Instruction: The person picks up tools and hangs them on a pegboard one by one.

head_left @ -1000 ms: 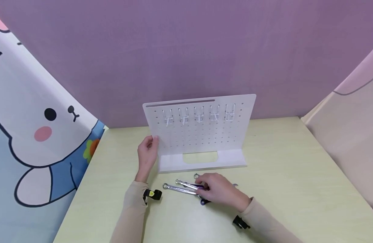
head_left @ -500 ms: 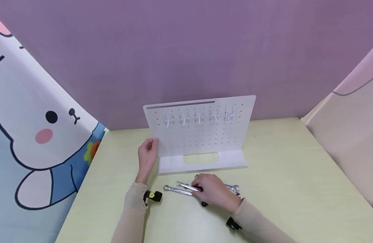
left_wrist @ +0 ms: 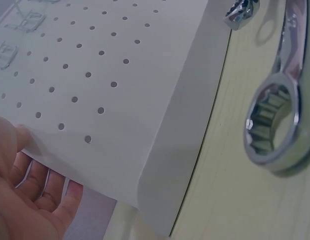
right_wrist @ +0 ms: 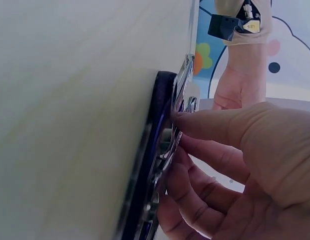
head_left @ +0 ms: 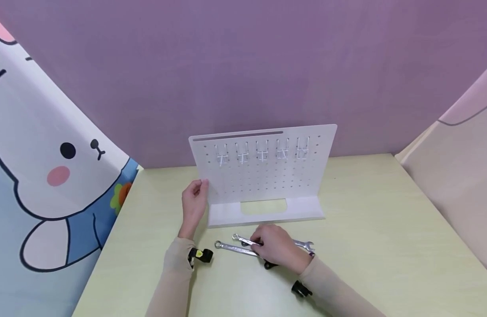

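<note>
A white pegboard (head_left: 263, 178) stands upright on its base. My left hand (head_left: 194, 204) grips its left edge, thumb on the front face and fingers behind in the left wrist view. In front of the board my right hand (head_left: 280, 247) pinches a silver combination wrench (head_left: 243, 239) between thumb and fingers, low over a small pile. Beside it lies another silver wrench (head_left: 236, 249), its ring end to the left. An open-ended wrench head (head_left: 305, 245) pokes out right of the hand. A dark purple wrench (right_wrist: 151, 140) shows in the right wrist view; the hand hides much of the pile.
Several white wire hooks (head_left: 282, 152) are fixed in a row along the board's upper part. The pale table (head_left: 386, 229) extends on both sides. Behind the board hangs a purple backdrop (head_left: 259, 66), with a cartoon-printed cloth (head_left: 45, 141) at the left.
My right hand has shifted slightly left over the wrenches, and the open-ended head at the right shows more. The left hand keeps its grip on the board.
</note>
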`<state>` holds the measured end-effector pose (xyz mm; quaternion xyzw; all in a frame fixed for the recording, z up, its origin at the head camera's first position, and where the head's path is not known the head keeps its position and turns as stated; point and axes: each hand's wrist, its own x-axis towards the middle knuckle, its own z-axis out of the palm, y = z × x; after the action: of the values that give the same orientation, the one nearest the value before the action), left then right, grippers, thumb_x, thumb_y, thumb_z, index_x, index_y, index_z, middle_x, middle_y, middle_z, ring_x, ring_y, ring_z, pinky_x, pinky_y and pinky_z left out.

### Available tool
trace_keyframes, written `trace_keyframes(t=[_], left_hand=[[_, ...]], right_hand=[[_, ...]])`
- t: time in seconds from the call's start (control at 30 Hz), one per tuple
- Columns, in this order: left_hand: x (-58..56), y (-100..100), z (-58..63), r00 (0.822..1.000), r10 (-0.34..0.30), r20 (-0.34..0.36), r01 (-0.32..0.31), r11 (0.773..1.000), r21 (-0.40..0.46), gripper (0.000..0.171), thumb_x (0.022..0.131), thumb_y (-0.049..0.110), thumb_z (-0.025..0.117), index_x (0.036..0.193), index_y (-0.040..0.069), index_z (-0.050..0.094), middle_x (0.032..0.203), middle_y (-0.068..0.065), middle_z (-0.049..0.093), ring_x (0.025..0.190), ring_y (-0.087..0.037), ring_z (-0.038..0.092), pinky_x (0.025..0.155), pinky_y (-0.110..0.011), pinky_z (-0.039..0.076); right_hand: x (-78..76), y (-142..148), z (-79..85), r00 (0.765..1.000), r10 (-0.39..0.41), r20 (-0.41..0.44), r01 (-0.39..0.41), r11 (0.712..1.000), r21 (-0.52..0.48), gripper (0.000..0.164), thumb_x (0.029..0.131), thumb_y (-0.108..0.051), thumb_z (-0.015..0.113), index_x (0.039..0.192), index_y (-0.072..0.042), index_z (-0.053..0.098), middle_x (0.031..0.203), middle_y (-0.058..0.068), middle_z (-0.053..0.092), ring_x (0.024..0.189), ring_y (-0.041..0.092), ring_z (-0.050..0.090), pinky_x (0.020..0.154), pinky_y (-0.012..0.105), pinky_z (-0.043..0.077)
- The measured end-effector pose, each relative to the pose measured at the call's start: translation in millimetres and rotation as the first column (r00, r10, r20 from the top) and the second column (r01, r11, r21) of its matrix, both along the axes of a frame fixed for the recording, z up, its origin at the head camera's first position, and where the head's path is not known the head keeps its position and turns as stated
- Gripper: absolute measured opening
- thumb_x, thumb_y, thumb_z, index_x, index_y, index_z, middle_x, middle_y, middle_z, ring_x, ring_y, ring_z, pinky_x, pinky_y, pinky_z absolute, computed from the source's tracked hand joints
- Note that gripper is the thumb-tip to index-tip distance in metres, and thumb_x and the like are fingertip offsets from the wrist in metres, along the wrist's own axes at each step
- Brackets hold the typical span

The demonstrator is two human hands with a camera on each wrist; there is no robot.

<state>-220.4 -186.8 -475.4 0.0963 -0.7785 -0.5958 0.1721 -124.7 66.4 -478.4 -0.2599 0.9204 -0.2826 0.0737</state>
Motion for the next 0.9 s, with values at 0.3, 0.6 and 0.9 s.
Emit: trace_keyframes(t=[0.3,0.6,0.9], left_hand=[[0.5,-1,-1.7,1.000,0.000,-0.008,0.000,1.000,0.000,0.029,0.108,0.023,0.064,0.111,-0.004,0.073,0.109,-0.023,0.075,0.085,-0.010,0.059,0.073,-0.015,0.047],[-0.1,0,-2.0,1.000,0.004,-0.020,-0.004,1.000,-0.013,0.028,0.108,0.023,0.065,0.112,-0.004,0.073,0.109,-0.023,0.074,0.085,-0.010,0.059,0.075,-0.016,0.046],[0.7,0,-2.4,1.000,0.009,-0.030,-0.010,1.000,-0.027,0.030,0.108,0.024,0.064,0.113,-0.004,0.073,0.109,-0.023,0.074,0.087,-0.008,0.058,0.079,-0.017,0.045]], right_hand=[[-3.3,3,-4.2,1.000,-0.015,-0.004,0.015,0.999,-0.032,0.005,0.090,-0.015,0.079,0.094,-0.014,0.082,0.086,-0.008,0.071,0.075,0.004,0.060,0.068,0.024,0.051],[-9.0,8,-7.1,1.000,-0.025,0.013,0.026,0.998,-0.055,0.005,0.092,-0.015,0.077,0.094,-0.015,0.081,0.083,-0.008,0.075,0.074,0.003,0.062,0.072,0.025,0.053],[-10.3,13,-0.4,0.997,-0.031,0.067,0.038,0.993,-0.109,0.007,0.097,-0.020,0.078,0.093,-0.016,0.080,0.082,-0.011,0.074,0.073,0.002,0.061,0.071,0.025,0.051]])
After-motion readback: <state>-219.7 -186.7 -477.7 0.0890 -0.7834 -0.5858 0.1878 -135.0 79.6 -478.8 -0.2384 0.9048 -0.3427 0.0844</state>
